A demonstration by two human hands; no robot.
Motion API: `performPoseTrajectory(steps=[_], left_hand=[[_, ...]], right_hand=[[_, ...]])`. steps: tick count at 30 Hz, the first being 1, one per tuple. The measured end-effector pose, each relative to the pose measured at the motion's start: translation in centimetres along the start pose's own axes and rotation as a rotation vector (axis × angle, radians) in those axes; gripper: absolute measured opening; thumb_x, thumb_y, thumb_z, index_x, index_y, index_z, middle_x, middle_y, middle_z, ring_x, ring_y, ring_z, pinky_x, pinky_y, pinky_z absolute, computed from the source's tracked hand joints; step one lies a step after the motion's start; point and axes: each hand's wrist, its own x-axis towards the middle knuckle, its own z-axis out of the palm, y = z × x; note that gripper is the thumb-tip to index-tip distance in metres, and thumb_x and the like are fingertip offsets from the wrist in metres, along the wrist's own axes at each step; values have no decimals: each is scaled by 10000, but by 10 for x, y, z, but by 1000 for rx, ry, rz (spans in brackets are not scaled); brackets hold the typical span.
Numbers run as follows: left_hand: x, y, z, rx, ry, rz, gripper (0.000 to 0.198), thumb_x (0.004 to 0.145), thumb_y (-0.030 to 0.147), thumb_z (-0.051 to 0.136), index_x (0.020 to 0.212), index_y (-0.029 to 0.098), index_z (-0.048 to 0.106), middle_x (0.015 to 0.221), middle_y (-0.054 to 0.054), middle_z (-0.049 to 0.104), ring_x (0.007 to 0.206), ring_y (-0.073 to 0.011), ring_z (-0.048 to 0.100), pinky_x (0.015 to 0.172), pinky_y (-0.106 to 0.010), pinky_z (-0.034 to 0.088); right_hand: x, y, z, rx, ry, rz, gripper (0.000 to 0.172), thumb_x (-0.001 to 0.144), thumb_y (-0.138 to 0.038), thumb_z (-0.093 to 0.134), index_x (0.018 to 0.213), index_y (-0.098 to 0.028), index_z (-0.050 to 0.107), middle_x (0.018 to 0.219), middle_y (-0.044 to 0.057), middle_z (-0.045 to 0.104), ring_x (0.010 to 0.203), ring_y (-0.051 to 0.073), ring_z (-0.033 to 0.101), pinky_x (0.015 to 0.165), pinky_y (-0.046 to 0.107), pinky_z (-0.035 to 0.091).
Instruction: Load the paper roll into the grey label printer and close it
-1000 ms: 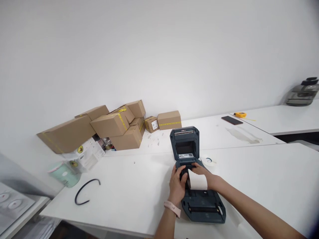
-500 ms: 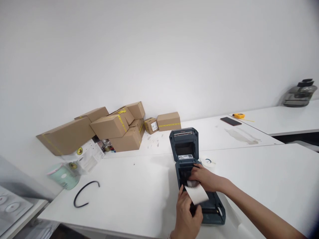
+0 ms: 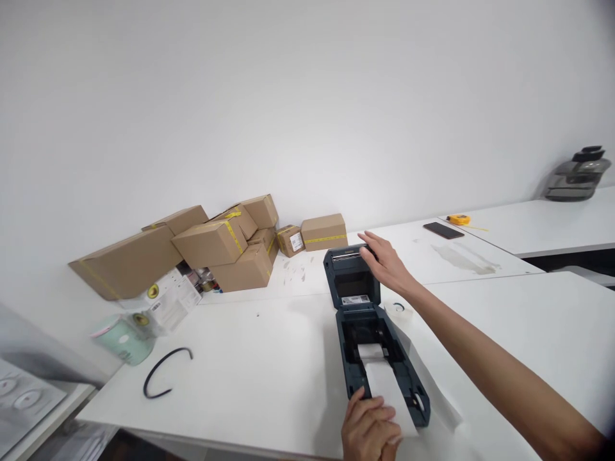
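Observation:
A dark label printer [image 3: 344,358] lies on the white table with its lid [image 3: 331,282] raised. White label paper [image 3: 385,384] runs from inside it over its front edge. At that front end my left hand [image 3: 369,428] grips the paper, fingers closed over it and partly hiding the printer's edge. Up at the lid's top right corner, my right hand [image 3: 384,259] touches the rim with fingers stretched out. Beside the printer, to its right, lies a white roll [image 3: 400,310] with a long white strip [image 3: 439,390] next to it.
Cardboard boxes [image 3: 211,242] are piled against the wall at the back left. A green canister [image 3: 125,340] and a curved black strip [image 3: 152,374] are on the left. Further right lie a phone [image 3: 444,230] and a yellow tape measure [image 3: 460,219]; a dark bottle [image 3: 576,176] stands beyond.
My right hand has left the printer's inside and risen to the lid's top corner. The paper now reaches over the front edge, and my left hand has moved slightly down, holding it.

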Motion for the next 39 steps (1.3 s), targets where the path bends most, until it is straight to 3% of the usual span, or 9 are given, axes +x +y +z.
performPoseTrajectory(steps=[3,8,17,20,25,30,34,36,39], left_hand=[[-3,0,-2,19,24,-8,356,991,330,410,717,237,618,704,14,756,758,-150,742,935,-357,565],[-6,-3,-15,43,-163,73,227,969,257,462,823,232,634,785,-5,777,807,-159,746,966,-363,561],[-7,21,-22,207,-123,-10,213,918,129,498,814,226,656,728,-43,683,697,-164,661,894,-385,573],[-7,31,-26,267,-110,-25,218,893,100,525,812,237,674,691,-24,644,664,-156,632,898,-384,555],[-10,36,-27,346,-80,-38,191,873,130,590,799,260,709,651,-9,620,620,-156,601,832,-358,521],[-14,35,-26,323,-49,-39,177,870,130,600,815,257,711,633,-11,607,621,-171,557,781,-365,486],[-17,39,-25,258,-5,-166,87,885,270,633,860,284,715,803,-48,669,783,-211,619,865,-405,489],[-13,39,-22,173,84,-347,198,903,398,601,1040,297,701,1098,-96,682,1046,-268,625,955,-432,475],[4,35,-15,-54,167,-838,537,945,510,483,1420,258,477,1529,-125,442,1403,-296,423,1094,-406,408]], right_hand=[[14,7,9,48,-35,34,448,1005,-472,370,1279,-248,645,1299,109,669,1227,298,602,1043,507,464],[-8,-7,-3,105,7,3,381,1010,-447,398,1120,-264,713,1152,77,700,1118,252,644,994,437,489],[-147,-32,-42,201,-165,-146,276,981,-263,502,1207,-311,655,1337,68,617,1283,255,542,1029,424,488],[-185,-28,-38,119,-193,-160,334,957,-202,522,1250,-308,640,1340,68,628,1329,264,506,1040,442,489],[-226,-17,-18,84,-78,-118,265,930,-163,576,1106,-306,714,1239,60,691,1282,271,550,996,444,515],[-255,-19,0,201,32,245,209,918,-317,630,1116,-313,696,1356,67,625,1337,310,507,1055,512,475],[-265,-22,12,389,81,690,664,872,-536,631,1453,-280,434,1562,113,426,1432,335,403,1147,556,378],[-266,-21,17,439,68,812,795,844,-621,612,1502,-251,365,1601,122,367,1471,342,337,1182,559,323],[-270,-17,22,445,67,877,857,825,-665,598,1523,-238,345,1627,117,324,1490,351,297,1199,567,282]])
